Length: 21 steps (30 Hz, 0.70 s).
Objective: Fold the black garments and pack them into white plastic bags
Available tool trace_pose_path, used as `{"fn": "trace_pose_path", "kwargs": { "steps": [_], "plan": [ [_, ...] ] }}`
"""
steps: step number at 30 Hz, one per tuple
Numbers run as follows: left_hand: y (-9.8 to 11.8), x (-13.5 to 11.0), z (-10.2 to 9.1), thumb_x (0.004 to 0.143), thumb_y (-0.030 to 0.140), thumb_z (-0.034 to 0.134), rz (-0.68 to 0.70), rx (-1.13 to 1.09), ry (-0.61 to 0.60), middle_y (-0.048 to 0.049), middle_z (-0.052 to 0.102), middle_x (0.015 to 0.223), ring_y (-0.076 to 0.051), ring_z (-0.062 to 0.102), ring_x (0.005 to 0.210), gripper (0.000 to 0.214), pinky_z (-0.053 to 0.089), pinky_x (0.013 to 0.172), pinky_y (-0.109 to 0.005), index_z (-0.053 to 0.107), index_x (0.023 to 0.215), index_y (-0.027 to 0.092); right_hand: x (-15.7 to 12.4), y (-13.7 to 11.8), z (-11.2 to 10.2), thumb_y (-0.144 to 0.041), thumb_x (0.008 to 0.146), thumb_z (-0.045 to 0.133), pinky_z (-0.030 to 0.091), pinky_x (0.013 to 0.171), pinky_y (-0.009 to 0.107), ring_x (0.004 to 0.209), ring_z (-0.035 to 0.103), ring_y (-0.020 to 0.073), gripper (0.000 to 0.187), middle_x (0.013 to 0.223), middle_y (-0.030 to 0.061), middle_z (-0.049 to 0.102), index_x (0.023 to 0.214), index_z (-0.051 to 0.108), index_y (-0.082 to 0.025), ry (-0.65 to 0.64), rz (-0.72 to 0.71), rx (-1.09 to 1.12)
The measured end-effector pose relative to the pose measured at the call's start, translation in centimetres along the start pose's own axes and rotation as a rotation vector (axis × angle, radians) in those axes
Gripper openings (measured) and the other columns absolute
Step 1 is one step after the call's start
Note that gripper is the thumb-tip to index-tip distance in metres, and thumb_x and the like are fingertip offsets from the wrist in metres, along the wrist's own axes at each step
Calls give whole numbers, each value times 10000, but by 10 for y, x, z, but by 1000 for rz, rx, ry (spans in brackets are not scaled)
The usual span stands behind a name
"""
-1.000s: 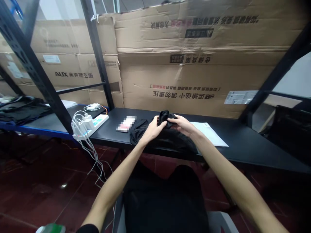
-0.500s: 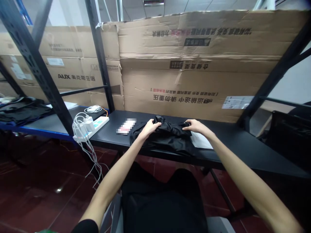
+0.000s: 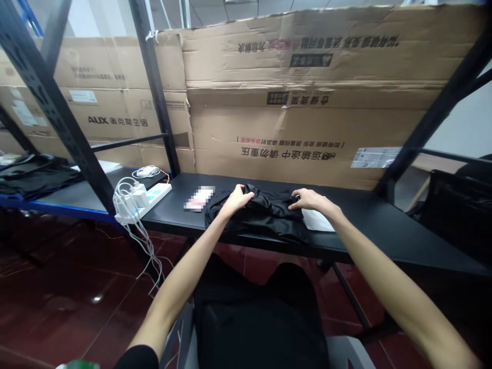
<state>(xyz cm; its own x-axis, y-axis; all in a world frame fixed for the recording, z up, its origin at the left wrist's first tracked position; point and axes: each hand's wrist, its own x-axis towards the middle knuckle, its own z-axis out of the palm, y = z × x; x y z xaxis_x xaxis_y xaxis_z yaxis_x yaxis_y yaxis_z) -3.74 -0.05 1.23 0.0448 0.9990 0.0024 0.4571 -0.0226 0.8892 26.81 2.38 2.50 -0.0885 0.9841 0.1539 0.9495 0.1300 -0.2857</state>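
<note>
The left hand (image 3: 236, 198) and right hand (image 3: 312, 199), close together a second ago, are now working apart, leaving the black cloth (image 3: 265, 215) lying wider on the table (image 3: 369, 220), right of the power strip (image 3: 156, 195). The left is pinching a fold; the right is curling at its edge, grip unclear.

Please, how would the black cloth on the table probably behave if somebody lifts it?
The black cloth would probably hang floppy, since it lies in loose, soft folds. It may be somewhat slippery, as its surface shows a slight sheen.
</note>
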Motion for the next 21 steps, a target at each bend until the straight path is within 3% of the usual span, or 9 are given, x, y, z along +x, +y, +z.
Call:
{"fn": "trace_pose_path", "kwargs": {
  "steps": [3, 5, 7, 12, 16, 21],
  "plan": [
    [0, -13, 4, 958, 376, 711, 57, 170, 13, -247, 704, 1395, -356, 735, 1222, 628, 585, 1024, -427, 536, 1500, 113, -5, -4, 1, -355, 716, 957, 599, 951, 362, 1153, 767, 330, 433, 1136, 103, 836, 1118, 844, -240, -112, 36, -77],
    [0, -27, 15, 955, 410, 731, 153, 315, 123, -324, 579, 1531, -438, 636, 1387, 691, 503, 1155, -531, 521, 1529, 89, -7, -7, 4, -316, 739, 934, 604, 939, 361, 1154, 768, 332, 404, 1118, 104, 839, 1124, 840, -238, -120, 22, -98],
    [3, -41, 31, 976, 481, 720, 285, 407, 243, -342, 447, 1651, -512, 485, 1517, 759, 392, 1234, -657, 480, 1590, 104, -7, -10, 6, -292, 755, 916, 605, 926, 357, 1141, 773, 326, 382, 1101, 95, 841, 1125, 836, -242, -111, 7, -110],
    [18, -58, 70, 966, 620, 728, 263, 502, 183, -305, 313, 1766, -586, 252, 1624, 874, 214, 1245, -848, 436, 1664, 181, -2, -9, 7, -270, 784, 886, 593, 869, 303, 1091, 784, 292, 371, 1134, 96, 839, 1146, 824, -218, -62, -24, -137],
    [23, -57, 78, 988, 478, 747, 208, 688, 160, -252, 284, 1796, -529, 234, 1646, 766, 320, 1243, -803, 459, 1644, 208, 1, -3, 6, -281, 796, 872, 576, 831, 285, 1072, 779, 278, 392, 1121, 82, 838, 1179, 811, -222, -9, -31, -122],
    [21, -57, 67, 1061, 409, 646, 207, 766, 260, -215, 442, 1702, -426, 422, 1549, 483, 461, 1206, -670, 577, 1496, 211, -1, -1, 12, -279, 763, 896, 565, 790, 287, 1013, 779, 279, 369, 1020, 79, 826, 1118, 812, -223, -33, 12, -135]
  ]
}}
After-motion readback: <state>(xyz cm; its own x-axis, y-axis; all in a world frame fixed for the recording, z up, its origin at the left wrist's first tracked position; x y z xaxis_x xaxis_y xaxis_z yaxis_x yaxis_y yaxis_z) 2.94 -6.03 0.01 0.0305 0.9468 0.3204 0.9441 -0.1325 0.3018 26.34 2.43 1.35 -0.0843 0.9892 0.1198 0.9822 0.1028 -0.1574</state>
